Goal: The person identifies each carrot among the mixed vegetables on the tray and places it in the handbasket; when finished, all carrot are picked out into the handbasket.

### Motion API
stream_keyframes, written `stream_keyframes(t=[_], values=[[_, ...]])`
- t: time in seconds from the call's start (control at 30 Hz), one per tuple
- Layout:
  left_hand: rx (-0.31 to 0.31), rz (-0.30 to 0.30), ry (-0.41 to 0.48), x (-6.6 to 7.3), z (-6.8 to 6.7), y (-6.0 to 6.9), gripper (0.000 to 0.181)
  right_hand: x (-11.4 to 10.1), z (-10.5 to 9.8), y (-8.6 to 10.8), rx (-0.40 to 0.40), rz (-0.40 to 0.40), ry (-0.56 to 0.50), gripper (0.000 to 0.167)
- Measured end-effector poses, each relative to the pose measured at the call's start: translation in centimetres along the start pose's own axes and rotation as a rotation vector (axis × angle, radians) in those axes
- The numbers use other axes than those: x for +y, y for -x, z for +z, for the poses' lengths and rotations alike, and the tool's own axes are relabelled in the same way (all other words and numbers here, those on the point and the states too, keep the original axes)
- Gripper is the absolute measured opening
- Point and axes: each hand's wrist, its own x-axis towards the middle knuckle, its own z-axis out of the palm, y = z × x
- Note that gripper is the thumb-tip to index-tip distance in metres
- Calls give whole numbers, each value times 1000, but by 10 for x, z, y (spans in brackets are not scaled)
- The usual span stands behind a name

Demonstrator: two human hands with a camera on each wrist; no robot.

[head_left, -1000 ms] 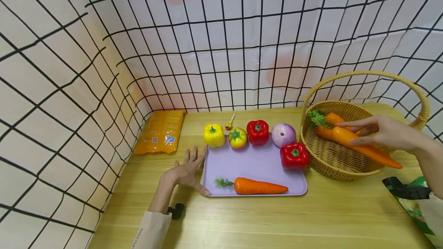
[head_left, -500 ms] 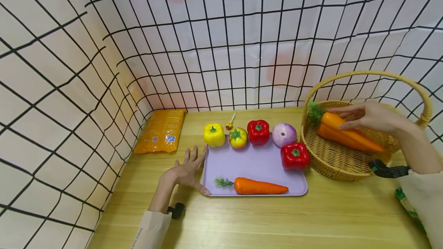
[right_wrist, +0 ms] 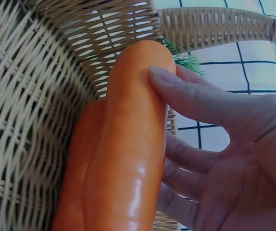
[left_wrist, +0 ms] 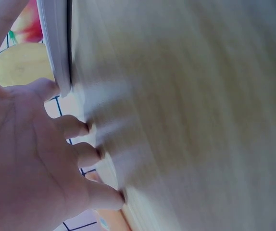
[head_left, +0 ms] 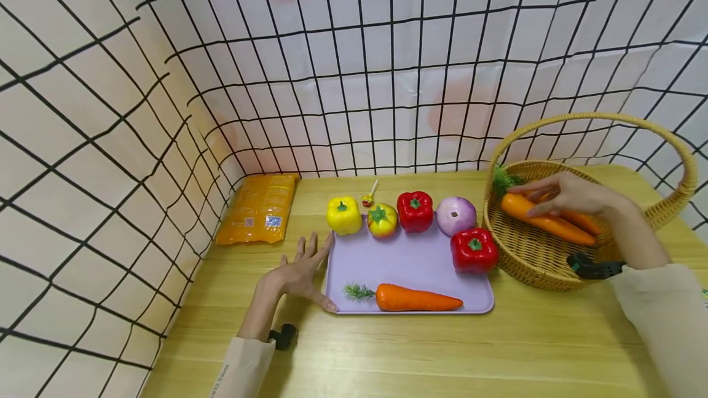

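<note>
In the head view my right hand (head_left: 575, 194) is inside the wicker basket (head_left: 531, 263), its thumb and fingers round the thick end of a carrot (head_left: 547, 223). Another carrot (right_wrist: 82, 168) lies beside it in the right wrist view. My left hand (head_left: 295, 275) is spread at the left edge of the purple tray (head_left: 409, 263), thumb and a finger touching the rim; in the left wrist view the fingers of that hand (left_wrist: 37, 149) reach down to the table. One carrot (head_left: 417, 298) lies along the tray's front.
Along the tray's back stand a yellow pepper (head_left: 344, 215), a red-yellow tomato (head_left: 382, 220), a red pepper (head_left: 415, 211) and a purple onion (head_left: 456, 216). Another red pepper (head_left: 474, 250) sits at its right edge. A lollipop (head_left: 369, 197) and an orange packet (head_left: 259, 209) lie behind and left.
My right hand has brought its carrot from the basket's right front side down into the basket, beside the other carrot, then shifted slightly left. The left hand has stayed at the tray.
</note>
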Motion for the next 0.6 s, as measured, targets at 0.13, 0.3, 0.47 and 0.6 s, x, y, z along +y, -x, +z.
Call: stream_keyframes(t=[0.13,0.3,0.47,0.6], values=[[1,-3,3,-1,0,-1,146,2,2,-2,1,22,-13,58],[4,-4,4,-2,0,-2,146,2,4,-2,-11,29,-15,58],[-1,-5,1,-1,0,-1,146,2,5,-1,-51,18,-8,57],[-2,-4,-3,0,0,-1,146,5,7,-3,-43,9,10,56]])
